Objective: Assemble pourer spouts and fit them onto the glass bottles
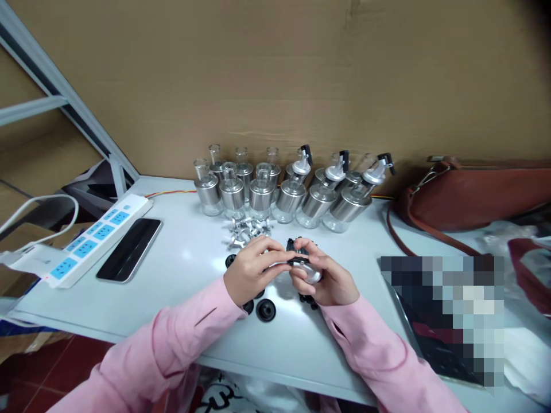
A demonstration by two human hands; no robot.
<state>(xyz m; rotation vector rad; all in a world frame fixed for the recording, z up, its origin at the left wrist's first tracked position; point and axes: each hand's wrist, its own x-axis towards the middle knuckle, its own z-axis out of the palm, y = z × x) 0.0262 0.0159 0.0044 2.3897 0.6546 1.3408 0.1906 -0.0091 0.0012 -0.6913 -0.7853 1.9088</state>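
Through the head camera, I have both hands near the middle of the white table [181, 321], close together and slightly raised. The right hand [338, 281] is curled around a silver cap [313, 274], its fingers and thumb closed on the rounded metal. The left hand [249, 269] meets it from the other side, thumb and index finger pinching the end of a black part [300, 261] that sits against the top of the cap. I can't tell whether those two pieces are joined, because the fingers cover the seam.

Below and beside my left hand I see black discs [266, 310], some partly hidden by the wrist. Small dark pieces [307, 299] show under the right hand, too covered for me to make out. Just beyond the hands lies a pile of silver fittings [248, 231].

Behind that, the glass bottles [232, 195] stand in two rows, each with a metal band. The three at the right of the front row wear pourers [334, 172] in silver and black; the three at the left have open necks.

On the left I see a phone [129, 250] beside a power strip [101, 235]; on the right, a brown bag [486, 198] and a flat dark object [434, 338], partly pixelated.
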